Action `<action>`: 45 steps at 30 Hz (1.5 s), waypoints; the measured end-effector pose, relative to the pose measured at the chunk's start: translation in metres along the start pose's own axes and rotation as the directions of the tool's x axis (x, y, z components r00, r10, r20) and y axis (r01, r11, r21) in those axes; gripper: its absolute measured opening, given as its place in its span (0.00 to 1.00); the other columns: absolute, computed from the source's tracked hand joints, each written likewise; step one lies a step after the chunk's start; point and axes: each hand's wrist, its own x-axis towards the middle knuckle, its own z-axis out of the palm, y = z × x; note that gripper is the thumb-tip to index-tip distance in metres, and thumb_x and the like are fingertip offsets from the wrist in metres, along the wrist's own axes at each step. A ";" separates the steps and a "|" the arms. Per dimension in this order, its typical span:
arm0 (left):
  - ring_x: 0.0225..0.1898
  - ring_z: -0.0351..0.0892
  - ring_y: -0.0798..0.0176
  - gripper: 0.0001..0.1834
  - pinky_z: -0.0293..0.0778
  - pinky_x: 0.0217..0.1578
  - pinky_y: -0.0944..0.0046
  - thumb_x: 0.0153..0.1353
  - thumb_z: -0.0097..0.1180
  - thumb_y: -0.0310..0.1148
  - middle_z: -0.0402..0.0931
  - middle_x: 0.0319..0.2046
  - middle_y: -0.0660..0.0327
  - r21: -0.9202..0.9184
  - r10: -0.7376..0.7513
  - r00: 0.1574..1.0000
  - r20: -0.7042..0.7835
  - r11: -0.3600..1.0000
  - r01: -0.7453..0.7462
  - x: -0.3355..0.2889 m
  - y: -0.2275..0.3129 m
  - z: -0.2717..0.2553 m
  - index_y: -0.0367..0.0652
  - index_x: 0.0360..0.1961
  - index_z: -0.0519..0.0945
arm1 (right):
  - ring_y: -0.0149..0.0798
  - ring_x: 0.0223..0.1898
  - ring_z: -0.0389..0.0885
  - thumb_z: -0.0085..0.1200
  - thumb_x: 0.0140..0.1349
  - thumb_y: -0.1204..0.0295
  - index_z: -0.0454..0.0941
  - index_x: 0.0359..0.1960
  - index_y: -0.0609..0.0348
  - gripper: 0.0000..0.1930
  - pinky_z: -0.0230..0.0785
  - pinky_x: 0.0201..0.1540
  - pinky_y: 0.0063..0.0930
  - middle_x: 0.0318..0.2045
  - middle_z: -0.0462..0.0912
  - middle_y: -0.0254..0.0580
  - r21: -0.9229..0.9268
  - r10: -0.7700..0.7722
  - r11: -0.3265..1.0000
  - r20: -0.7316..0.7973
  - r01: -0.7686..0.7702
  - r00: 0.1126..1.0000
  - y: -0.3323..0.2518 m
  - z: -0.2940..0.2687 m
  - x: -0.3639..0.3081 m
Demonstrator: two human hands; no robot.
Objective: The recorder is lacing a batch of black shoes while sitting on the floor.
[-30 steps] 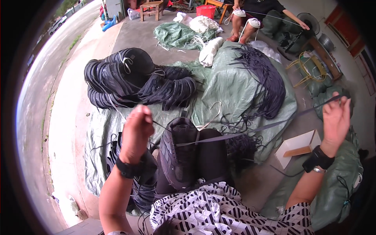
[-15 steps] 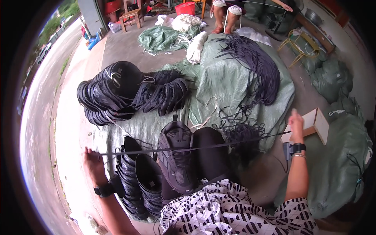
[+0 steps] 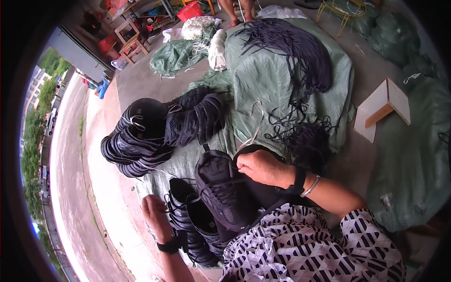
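right hand (image 3: 265, 168) inward, beside laced shoe (image 3: 221, 193)

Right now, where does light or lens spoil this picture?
Head view: glare bleaches the pale concrete strip at left; the tangled thin black laces partly merge into darkness; the black lace-up shoe shows fairly clearly; the fisheye picture's corners are black.

A black lace-up shoe (image 3: 217, 175) lies on the person's lap (image 3: 264, 191), between left hand (image 3: 156, 215) and right hand (image 3: 264, 168). Just left stand nested black shoe stacks (image 3: 203, 228). Beyond these, a heaped black shoe pile (image 3: 136, 145) sits left of a green woven-plastic mound (image 3: 251, 77), with long, flat dark laces (image 3: 307, 54) draped on top. Right of the mound, an angled white panel (image 3: 398, 105) lies near a green plastic sack (image 3: 413, 174). Far behind, a brown wooden chair (image 3: 135, 46) stands left of a red bucket (image 3: 190, 11).
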 end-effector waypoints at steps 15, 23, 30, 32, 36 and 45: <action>0.27 0.65 0.76 0.11 0.64 0.30 0.74 0.64 0.53 0.33 0.71 0.22 0.69 0.273 -0.075 0.867 0.493 0.959 -0.072 -0.052 -0.004 0.081 0.36 0.28 0.75 | 0.50 0.29 0.79 0.53 0.55 0.72 0.73 0.25 0.59 0.05 0.70 0.31 0.42 0.25 0.78 0.44 -0.067 0.009 0.998 -0.047 -0.012 0.999 0.002 0.020 -0.010; 0.26 0.64 0.78 0.12 0.62 0.29 0.76 0.66 0.50 0.35 0.71 0.23 0.70 0.127 -0.040 0.921 0.387 0.992 -0.011 -0.048 -0.013 0.086 0.37 0.29 0.75 | 0.53 0.27 0.78 0.55 0.55 0.73 0.71 0.24 0.62 0.07 0.67 0.28 0.40 0.20 0.76 0.49 -0.029 0.071 0.997 0.029 -0.070 0.997 0.000 0.015 -0.002; 0.25 0.67 0.78 0.12 0.65 0.30 0.76 0.67 0.49 0.37 0.72 0.23 0.70 0.064 -0.149 0.919 0.365 0.989 0.135 -0.047 -0.013 0.084 0.40 0.29 0.76 | 0.52 0.27 0.77 0.53 0.55 0.74 0.71 0.24 0.62 0.06 0.67 0.29 0.40 0.20 0.76 0.50 0.010 0.139 0.990 0.107 -0.141 0.984 0.000 0.014 0.001; 0.25 0.67 0.78 0.13 0.65 0.30 0.76 0.66 0.49 0.37 0.72 0.23 0.70 0.060 -0.155 0.907 0.392 0.988 0.143 -0.047 -0.016 0.085 0.40 0.29 0.76 | 0.52 0.27 0.78 0.53 0.55 0.74 0.71 0.23 0.62 0.06 0.67 0.29 0.40 0.20 0.76 0.50 -0.032 0.086 0.996 0.081 -0.083 0.993 0.000 0.016 -0.002; 0.25 0.67 0.78 0.12 0.64 0.30 0.76 0.66 0.50 0.37 0.72 0.23 0.71 0.034 -0.165 0.909 0.383 0.986 0.164 -0.045 -0.009 0.089 0.40 0.29 0.76 | 0.53 0.29 0.78 0.52 0.55 0.75 0.71 0.22 0.63 0.07 0.68 0.31 0.41 0.22 0.77 0.51 0.029 0.188 0.981 0.150 -0.194 0.971 -0.006 0.008 0.003; 0.23 0.60 0.79 0.14 0.57 0.26 0.77 0.66 0.51 0.39 0.68 0.20 0.73 0.009 -0.167 0.928 0.333 0.985 0.174 -0.046 -0.014 0.089 0.41 0.27 0.76 | 0.45 0.23 0.78 0.53 0.57 0.73 0.74 0.26 0.63 0.06 0.68 0.28 0.35 0.19 0.76 0.48 0.149 0.445 0.853 0.295 -0.501 0.846 -0.023 -0.002 0.010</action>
